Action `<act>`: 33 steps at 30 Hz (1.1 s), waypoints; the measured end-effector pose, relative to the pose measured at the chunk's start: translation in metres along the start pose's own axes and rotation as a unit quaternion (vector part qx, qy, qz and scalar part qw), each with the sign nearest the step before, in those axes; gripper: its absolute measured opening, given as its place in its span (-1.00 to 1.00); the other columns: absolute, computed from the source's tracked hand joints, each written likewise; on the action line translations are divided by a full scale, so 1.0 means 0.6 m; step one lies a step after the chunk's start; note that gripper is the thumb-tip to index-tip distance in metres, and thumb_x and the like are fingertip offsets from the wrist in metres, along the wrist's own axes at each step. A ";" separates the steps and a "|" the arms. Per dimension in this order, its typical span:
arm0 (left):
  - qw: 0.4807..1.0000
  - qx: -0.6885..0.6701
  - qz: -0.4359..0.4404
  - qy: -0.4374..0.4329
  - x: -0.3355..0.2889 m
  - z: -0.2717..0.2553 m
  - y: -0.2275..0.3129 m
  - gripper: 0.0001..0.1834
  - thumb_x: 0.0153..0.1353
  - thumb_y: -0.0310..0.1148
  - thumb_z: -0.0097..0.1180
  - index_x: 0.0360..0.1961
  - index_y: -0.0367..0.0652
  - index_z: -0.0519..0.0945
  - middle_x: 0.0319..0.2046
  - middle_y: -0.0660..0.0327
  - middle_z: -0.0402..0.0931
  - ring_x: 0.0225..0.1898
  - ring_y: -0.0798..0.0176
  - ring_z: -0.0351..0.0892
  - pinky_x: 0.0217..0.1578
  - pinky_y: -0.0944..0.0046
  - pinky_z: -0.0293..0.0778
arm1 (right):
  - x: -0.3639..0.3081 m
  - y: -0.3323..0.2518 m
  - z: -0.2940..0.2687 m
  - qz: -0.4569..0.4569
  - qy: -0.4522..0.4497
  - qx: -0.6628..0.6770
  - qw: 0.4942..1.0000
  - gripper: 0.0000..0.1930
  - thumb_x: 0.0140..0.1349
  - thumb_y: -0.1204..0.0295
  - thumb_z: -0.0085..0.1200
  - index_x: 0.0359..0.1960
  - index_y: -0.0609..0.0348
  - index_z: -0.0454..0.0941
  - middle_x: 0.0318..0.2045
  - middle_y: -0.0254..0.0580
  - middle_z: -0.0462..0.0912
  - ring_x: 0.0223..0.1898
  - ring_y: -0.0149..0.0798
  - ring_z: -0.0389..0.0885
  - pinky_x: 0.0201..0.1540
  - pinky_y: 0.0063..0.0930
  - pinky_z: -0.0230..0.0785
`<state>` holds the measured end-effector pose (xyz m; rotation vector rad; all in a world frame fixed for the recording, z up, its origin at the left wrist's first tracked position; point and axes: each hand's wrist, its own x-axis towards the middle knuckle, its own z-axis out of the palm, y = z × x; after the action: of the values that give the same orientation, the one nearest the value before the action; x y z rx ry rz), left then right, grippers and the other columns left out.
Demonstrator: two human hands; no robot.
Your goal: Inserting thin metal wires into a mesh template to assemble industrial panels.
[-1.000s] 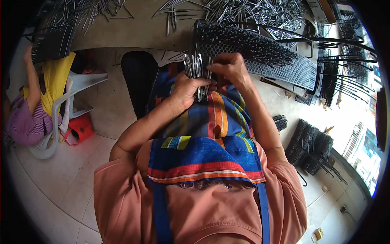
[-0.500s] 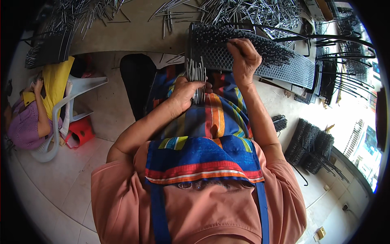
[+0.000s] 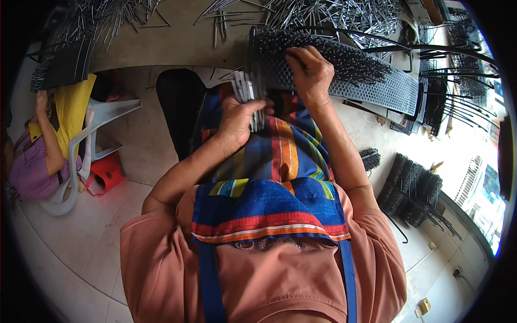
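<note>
My left hand (image 3: pixel 239 119) is closed around a bundle of thin metal pins (image 3: pixel 246 90), held upright over my lap. My right hand (image 3: pixel 311 71) reaches forward onto a long black perforated plate (image 3: pixel 388 89) that is stuck full of pins standing in its holes. Its fingers pinch at the pins near the plate's left part; whether a single pin is between them is hidden. A striped multicoloured cloth (image 3: pixel 280 156) covers my lap below both hands.
Loose metal pins (image 3: pixel 323 11) lie heaped on the table (image 3: pixel 172 46) behind the plate. Filled black plates are stacked at the right (image 3: pixel 414 191) and far right (image 3: pixel 458 91). Another person (image 3: pixel 40 145) sits at the left on a white plastic chair (image 3: pixel 91 145), by a red stool (image 3: pixel 105 172).
My right hand left the pin bundle in my left hand and moved forward and up onto the perforated plate. The left hand has stayed put with the bundle.
</note>
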<state>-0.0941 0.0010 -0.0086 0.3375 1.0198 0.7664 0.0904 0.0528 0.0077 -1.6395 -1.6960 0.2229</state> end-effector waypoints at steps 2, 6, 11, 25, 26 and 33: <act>0.995 -0.032 0.065 0.075 0.001 -0.004 0.008 -0.83 0.10 -0.61 0.12 -0.24 -0.29 0.59 -0.37 0.09 0.65 -0.48 0.25 0.65 -0.46 0.29 0.57 | -0.001 -0.001 0.001 0.008 -0.001 0.017 1.000 -0.87 0.05 0.51 0.26 -0.32 0.13 0.69 -0.48 -0.17 0.60 -0.52 -0.18 0.60 -0.43 -0.44 0.40; 0.988 -0.042 0.111 0.094 0.012 -0.019 0.021 -0.85 0.11 -0.60 0.12 -0.26 -0.25 0.60 -0.36 0.17 0.64 -0.44 0.26 0.65 -0.44 0.27 0.55 | 0.002 0.012 0.016 0.019 0.036 0.078 0.996 -0.82 0.07 0.56 0.23 -0.25 0.14 0.68 -0.50 -0.16 0.59 -0.52 -0.23 0.60 -0.42 -0.49 0.39; 0.994 -0.038 0.065 0.078 0.022 -0.009 0.013 -0.83 0.11 -0.58 0.14 -0.24 -0.25 0.60 -0.41 0.17 0.63 -0.45 0.23 0.66 -0.43 0.26 0.55 | -0.019 0.008 -0.017 0.010 0.023 0.034 0.999 -0.85 0.08 0.62 0.20 -0.29 0.21 0.65 -0.51 -0.13 0.60 -0.50 -0.26 0.61 -0.42 -0.49 0.41; 0.985 0.040 0.124 0.109 0.087 0.028 0.066 -0.90 0.11 -0.60 0.13 -0.31 -0.29 0.58 -0.42 0.16 0.61 -0.50 0.22 0.63 -0.51 0.30 0.51 | -0.170 0.159 -0.078 0.269 0.152 -0.013 0.951 -0.81 0.05 0.44 0.34 -0.57 0.27 0.61 -0.65 -0.19 0.63 -0.60 -0.48 0.51 -0.47 -0.48 0.32; 0.985 0.045 0.131 0.107 0.097 0.031 0.072 -0.90 0.11 -0.60 0.13 -0.31 -0.29 0.58 -0.42 0.16 0.61 -0.50 0.22 0.63 -0.51 0.30 0.51 | -0.162 0.161 -0.077 0.257 0.138 -0.052 0.955 -0.80 0.04 0.43 0.35 -0.57 0.27 0.61 -0.67 -0.17 0.61 -0.62 -0.49 0.48 -0.50 -0.47 0.29; 0.984 0.041 0.135 0.106 0.135 0.051 0.089 -0.91 0.11 -0.60 0.11 -0.32 -0.29 0.58 -0.41 0.16 0.62 -0.50 0.22 0.63 -0.51 0.29 0.48 | -0.128 0.157 -0.079 0.300 0.156 -0.002 0.941 -0.75 0.02 0.35 0.38 -0.59 0.27 0.61 -0.73 -0.16 0.53 -0.67 -0.48 0.38 -0.56 -0.43 0.23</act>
<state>-0.0659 0.0985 -0.0135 0.4793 1.2229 1.0222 0.1850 -0.0196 -0.0454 -2.0367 -0.9299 0.2348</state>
